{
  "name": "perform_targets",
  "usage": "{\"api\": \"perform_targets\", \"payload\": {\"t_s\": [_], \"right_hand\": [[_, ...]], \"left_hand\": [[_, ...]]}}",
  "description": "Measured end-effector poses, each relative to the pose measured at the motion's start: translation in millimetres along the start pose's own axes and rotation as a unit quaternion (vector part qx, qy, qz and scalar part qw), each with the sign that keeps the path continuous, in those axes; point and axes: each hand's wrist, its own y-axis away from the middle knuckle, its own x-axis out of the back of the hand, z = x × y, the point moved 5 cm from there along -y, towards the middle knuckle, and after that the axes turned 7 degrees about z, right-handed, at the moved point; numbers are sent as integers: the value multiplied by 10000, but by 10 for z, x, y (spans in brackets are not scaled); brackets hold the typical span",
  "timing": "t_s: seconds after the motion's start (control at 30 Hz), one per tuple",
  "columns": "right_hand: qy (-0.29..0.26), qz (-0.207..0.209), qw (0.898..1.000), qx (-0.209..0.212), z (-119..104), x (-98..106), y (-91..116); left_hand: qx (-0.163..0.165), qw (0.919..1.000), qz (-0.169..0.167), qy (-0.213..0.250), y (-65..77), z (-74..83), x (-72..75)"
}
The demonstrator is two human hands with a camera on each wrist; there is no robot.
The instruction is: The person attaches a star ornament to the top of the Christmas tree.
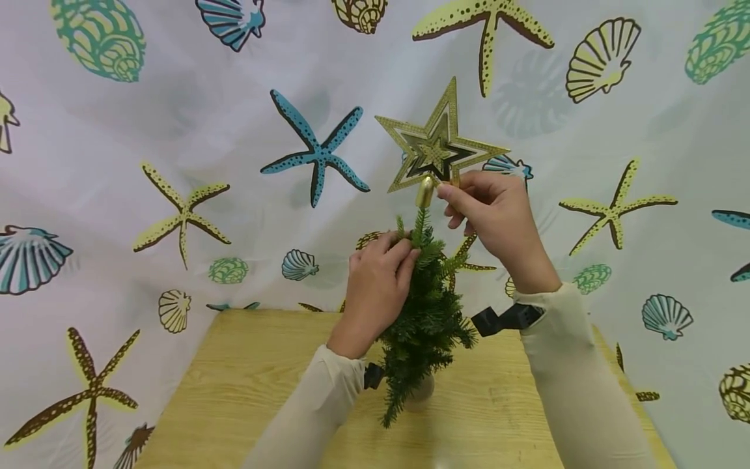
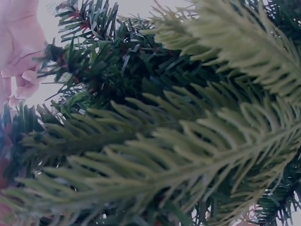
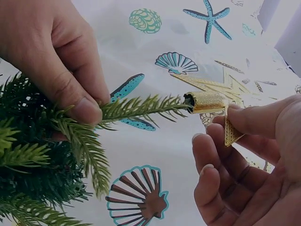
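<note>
A small artificial Christmas tree (image 1: 422, 326) stands on the table. My left hand (image 1: 376, 286) is at its upper part; in the right wrist view its thumb and finger pinch the base of the top sprig (image 3: 141, 108). With thumb and fingers, my right hand (image 1: 498, 218) pinches a lower point of a gold star topper (image 1: 433, 153). The star's gold tube (image 3: 207, 102) sits over the tip of that sprig, and its open end faces the tree. Green branches (image 2: 155, 183) fill most of the left wrist view, with part of a hand (image 2: 19, 42) at upper left.
The light wooden table (image 1: 263, 378) lies under the tree. Behind it hangs a white cloth (image 1: 246, 104) printed with starfish and shells. Small black devices (image 1: 504, 320) are strapped at both wrists. A pale round base (image 1: 423, 389) shows partly below the branches.
</note>
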Motion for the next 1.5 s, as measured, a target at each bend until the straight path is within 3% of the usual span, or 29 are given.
{"api": "perform_targets", "payload": {"t_s": [1.5], "right_hand": [[370, -312, 9988, -49, 109, -46, 126]], "left_hand": [[24, 10000, -56, 18, 33, -31, -11]]}}
